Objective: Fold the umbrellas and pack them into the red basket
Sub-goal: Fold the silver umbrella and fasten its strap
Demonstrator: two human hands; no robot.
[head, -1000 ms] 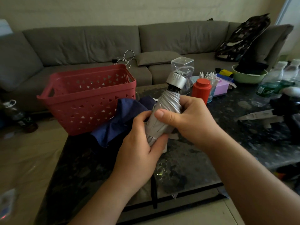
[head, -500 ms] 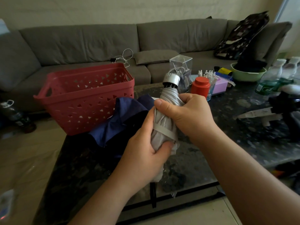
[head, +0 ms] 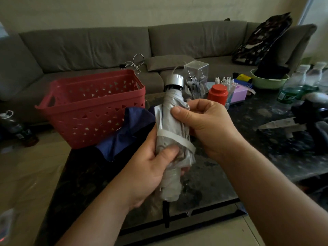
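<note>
Now your left hand (head: 150, 167) grips the umbrella (head: 170, 139) low; your right hand (head: 204, 125) pinches its upper folds. Light, slippery fabric: hold near the strap (head: 174, 137).

I see a long grey sectional sofa (head: 110, 48) across the upper frame, against a plain pale wall (head: 124, 9). A loose grey cushion (head: 168, 62) lies mid-seat. Dark speckled stone counter (head: 221, 178) fills the centre and right. Beige floor (head: 32, 174) at lower left. Daylight enters from the upper right edge; the room is dim.
</note>
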